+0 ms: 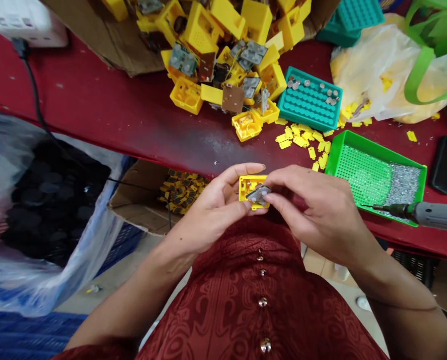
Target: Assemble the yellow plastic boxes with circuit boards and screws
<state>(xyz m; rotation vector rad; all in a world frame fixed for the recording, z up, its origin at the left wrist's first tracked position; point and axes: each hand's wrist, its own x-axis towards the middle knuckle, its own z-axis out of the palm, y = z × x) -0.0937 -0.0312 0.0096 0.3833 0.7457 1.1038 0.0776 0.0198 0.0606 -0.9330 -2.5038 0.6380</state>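
Currently, work centres on one yellow housing (250,182), held in front of the person at the near edge of the desk (133,125). Left hand (220,197): fingers wrapped round the housing, thumb over its lower-left rim, cavity facing up. Right hand (313,207): thumb and fingers pinching a small grey circuit board (258,195) by its right end; board tilted, lying across the cavity toward 5 o'clock. Step in hand, by judgement: board and housing being matched up by hand; seating or lifting out cannot be told from this view. Next move appears to call for a steady left grasp and a light, level pinch, keeping the board clear of the rim. Surroundings, housing as clock centre: heap of yellow cases and boards (200,30) at 12; teal tray (309,100) bearing small metal discs at 1; loose yellow tabs (300,139) between 1 and 2; green basket (335,152) of screws (403,185) at 3, with a power screwdriver (437,215) beyond, its bit reaching over the basket. Neither hand touches these.
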